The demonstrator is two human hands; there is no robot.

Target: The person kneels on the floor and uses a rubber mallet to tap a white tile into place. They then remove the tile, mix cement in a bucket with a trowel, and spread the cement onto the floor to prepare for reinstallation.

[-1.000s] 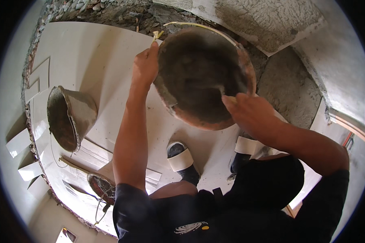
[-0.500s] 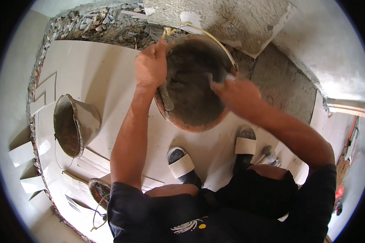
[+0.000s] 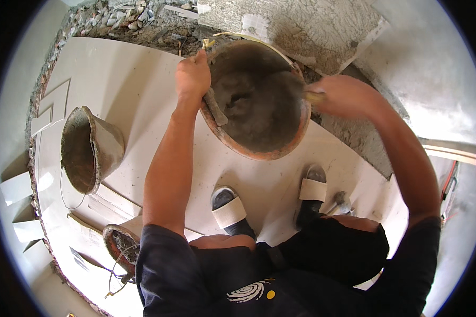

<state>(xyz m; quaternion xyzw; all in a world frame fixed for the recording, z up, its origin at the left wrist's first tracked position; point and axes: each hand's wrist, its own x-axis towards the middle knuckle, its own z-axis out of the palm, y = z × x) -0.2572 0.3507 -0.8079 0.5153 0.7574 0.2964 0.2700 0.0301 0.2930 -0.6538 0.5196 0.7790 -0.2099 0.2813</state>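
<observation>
A wide orange-brown bucket (image 3: 271, 154) with grey wet mortar (image 3: 254, 116) inside stands in front of me. My left hand (image 3: 193, 75) is closed on its left rim, near the yellow knotted end of the handle (image 3: 207, 43). Below that fist a mortar-coated bar (image 3: 214, 107) lies along the rim; whether it is in my grip I cannot tell. My right hand (image 3: 346, 96), smeared by motion, is wrapped round the yellowish handle of a trowel (image 3: 315, 97) at the right rim. The trowel's blade cannot be made out.
A pale mortar-crusted bucket (image 3: 108, 150) tips toward the left, with a smaller bucket (image 3: 120, 244) nearer me. Large pale boards (image 3: 137, 79) cover the floor. Rubble (image 3: 124, 18) lies along the far left edge, and a mortar-combed slab (image 3: 301, 26) lies beyond the bucket. My slippered feet (image 3: 229, 211) stand close by.
My right hand has moved right with the trowel, from over the mortar to the bucket's right rim. My left hand stays on the left rim. The whole view has shifted slightly.
</observation>
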